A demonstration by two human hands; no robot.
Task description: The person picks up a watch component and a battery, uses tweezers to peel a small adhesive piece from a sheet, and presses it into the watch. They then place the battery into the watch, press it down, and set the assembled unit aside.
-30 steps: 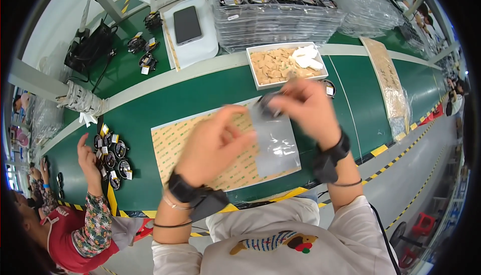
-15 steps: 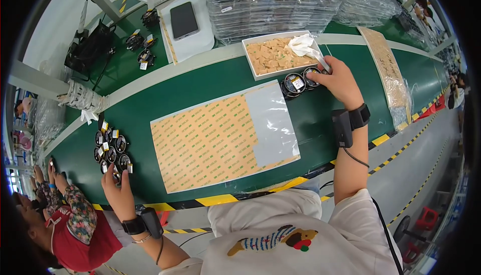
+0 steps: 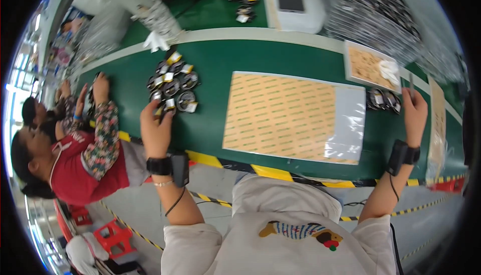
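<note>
Since the earlier frame half a second before, the left hand [image 3: 156, 124] had come up from below the near edge of the tabletop [image 3: 215, 59] and reached the cluster of small round black parts [image 3: 173, 85] toward the left end. The right hand [image 3: 415, 114] had drawn back a little from the few round parts [image 3: 383, 99] by the right end, and the head had swung left, so the left end of the tabletop filled more of the picture.

In the head view, the left hand's fingers [image 3: 163, 110] were curled around one round part [image 3: 161, 109] with a yellow tag at the near edge of the cluster, pinching it lightly; the grip looked closed on it, though the contact was small in the picture. The right hand stood upright just beside the right-hand parts, its fingers bent around a thin rod-like thing [image 3: 410, 82]; what that thing was could not be told. The tan adhesive sheet [image 3: 280, 112] with its clear film flap [image 3: 348, 124] lay flat in the middle of the tabletop, touched by neither hand. A shallow tray [image 3: 373, 67] lay toward the far right corner. At the left end another person's hands [image 3: 100, 82] rested at the near edge.

Judging from this, picking from the left cluster seemed to be under way.
</note>
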